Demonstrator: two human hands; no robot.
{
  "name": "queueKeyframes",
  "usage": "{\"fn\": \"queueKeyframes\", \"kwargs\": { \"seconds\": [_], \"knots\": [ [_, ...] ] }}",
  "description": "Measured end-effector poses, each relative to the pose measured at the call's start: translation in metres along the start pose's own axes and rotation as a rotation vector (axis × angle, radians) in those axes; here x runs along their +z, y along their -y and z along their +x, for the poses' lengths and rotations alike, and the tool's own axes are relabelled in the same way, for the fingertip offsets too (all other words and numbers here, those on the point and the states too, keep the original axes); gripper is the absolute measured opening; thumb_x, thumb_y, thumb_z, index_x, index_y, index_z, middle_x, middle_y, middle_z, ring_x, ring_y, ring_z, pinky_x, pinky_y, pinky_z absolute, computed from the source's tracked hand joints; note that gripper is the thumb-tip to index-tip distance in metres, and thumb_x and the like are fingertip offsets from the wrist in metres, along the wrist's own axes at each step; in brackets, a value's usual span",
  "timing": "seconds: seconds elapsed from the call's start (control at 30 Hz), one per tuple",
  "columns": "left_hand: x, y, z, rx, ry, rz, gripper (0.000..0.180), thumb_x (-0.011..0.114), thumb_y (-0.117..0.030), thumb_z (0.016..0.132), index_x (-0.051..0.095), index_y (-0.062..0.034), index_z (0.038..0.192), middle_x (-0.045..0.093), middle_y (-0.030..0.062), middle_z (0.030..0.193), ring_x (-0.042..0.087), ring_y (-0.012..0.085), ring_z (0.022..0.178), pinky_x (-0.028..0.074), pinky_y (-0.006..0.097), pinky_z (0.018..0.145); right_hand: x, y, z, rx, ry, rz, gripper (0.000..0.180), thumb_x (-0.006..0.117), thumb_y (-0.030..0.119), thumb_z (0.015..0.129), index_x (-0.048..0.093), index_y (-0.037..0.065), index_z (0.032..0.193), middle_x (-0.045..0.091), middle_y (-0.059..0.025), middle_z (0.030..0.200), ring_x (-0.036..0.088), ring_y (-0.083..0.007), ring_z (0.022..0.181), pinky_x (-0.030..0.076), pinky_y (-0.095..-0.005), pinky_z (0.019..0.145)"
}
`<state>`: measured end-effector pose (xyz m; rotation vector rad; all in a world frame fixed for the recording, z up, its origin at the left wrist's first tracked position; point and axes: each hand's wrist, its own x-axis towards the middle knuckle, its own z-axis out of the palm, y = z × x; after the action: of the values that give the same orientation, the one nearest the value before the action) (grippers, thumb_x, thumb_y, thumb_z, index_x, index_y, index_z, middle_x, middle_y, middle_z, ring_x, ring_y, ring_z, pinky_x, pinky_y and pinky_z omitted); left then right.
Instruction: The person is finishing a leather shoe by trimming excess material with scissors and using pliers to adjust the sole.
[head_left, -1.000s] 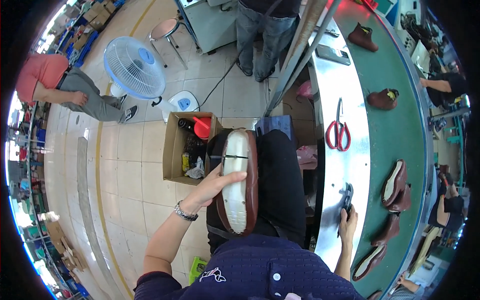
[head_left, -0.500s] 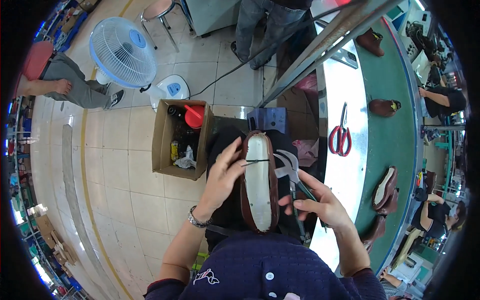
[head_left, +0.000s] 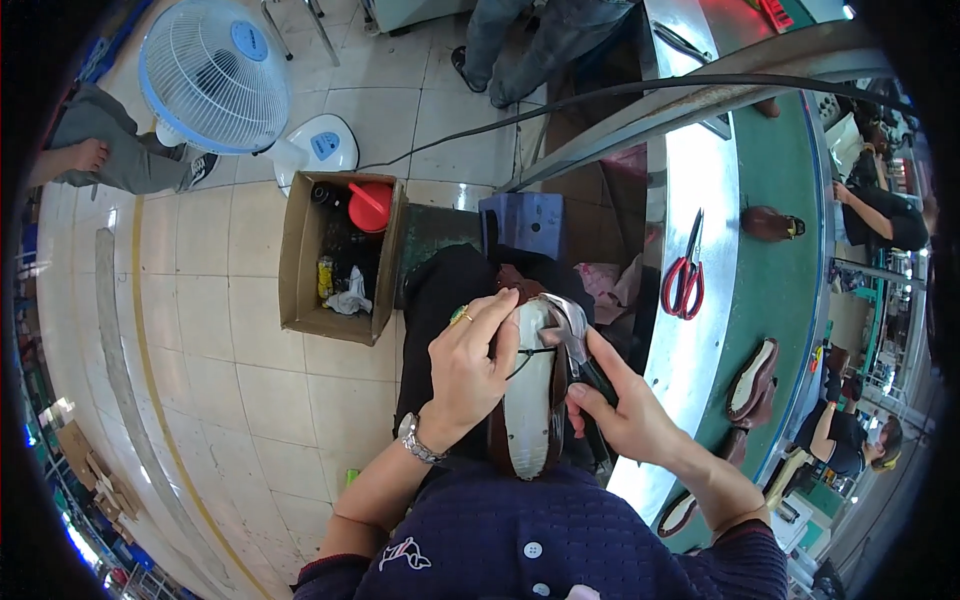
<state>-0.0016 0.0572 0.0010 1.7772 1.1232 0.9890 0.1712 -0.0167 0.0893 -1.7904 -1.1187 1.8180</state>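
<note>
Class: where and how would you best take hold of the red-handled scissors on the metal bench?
Probably by the red handles, coming from the near side: the scissors lie flat on the metal bench, with their wide loops facing the seated wearer and the pointed blades aimed away.

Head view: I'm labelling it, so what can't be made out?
In the head view:
- Shoe: upper mostly turned away from the lens; left edge partly behind the left hand.
- Pincers: handles partly covered by the right hand.
- Dark items in the box: lost in shadow.
- Person at left: head cut off by the dark rim.
</note>
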Motion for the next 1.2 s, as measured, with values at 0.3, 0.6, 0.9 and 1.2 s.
{"fn": "queueKeyframes", "kwargs": {
  "seconds": [0.3, 0.6, 0.9, 1.2],
  "knots": [
    [-0.004, 0.007, -0.007, 0.158, 0.118, 0.142, 0.044, 0.063, 0.008, 0.076, 0.060, 0.0034, 0.119, 0.063, 0.0222, 0.116, 0.066, 0.0314, 0.098, 0.054, 0.035, 0.082, 0.014, -0.022, -0.001, -0.118, -0.118, -0.105, 0.064, 0.049, 0.007, 0.098, 0.013, 0.007, 0.151, 0.062, -0.0111, 0.079, 0.064, -0.0186, 0.068, 0.053, -0.0325, 0.063],
    [-0.007, 0.007, -0.026, 0.256, 0.172, 0.227, 0.061, 0.062, 0.010, 0.066, 0.054, 0.0066, 0.127, 0.054, 0.0263, 0.129, 0.062, 0.0351, 0.109, 0.052, 0.037, 0.091, 0.003, -0.007, -0.012, 0.027, -0.050, -0.276, 0.061, 0.053, 0.010, 0.095, 0.021, 0.007, 0.146, 0.064, -0.0195, 0.072, 0.066, -0.0342, 0.063, 0.052, -0.0400, 0.060],
    [0.025, 0.012, 0.003, -0.626, 0.086, -0.717, 0.033, 0.058, -0.020, 0.095, 0.061, 0.0009, 0.120, 0.060, 0.0200, 0.127, 0.057, 0.0240, 0.119, 0.041, 0.033, 0.100, 0.001, -0.006, -0.009, -0.053, -0.118, -0.536, 0.061, 0.056, 0.012, 0.093, 0.021, 0.007, 0.144, 0.064, -0.0272, 0.078, 0.064, -0.0423, 0.063, 0.050, -0.0472, 0.055],
    [0.018, 0.006, 0.005, -0.476, 0.172, -0.499, 0.035, 0.058, -0.022, 0.096, 0.059, 0.0026, 0.121, 0.061, 0.0192, 0.126, 0.058, 0.0235, 0.118, 0.040, 0.031, 0.102, -0.021, 0.031, -0.011, 0.134, 0.031, -0.472, 0.064, 0.056, 0.008, 0.093, 0.024, 0.008, 0.148, 0.070, -0.0177, 0.081, 0.070, -0.0351, 0.076, 0.054, -0.0379, 0.073]
  ]
}}
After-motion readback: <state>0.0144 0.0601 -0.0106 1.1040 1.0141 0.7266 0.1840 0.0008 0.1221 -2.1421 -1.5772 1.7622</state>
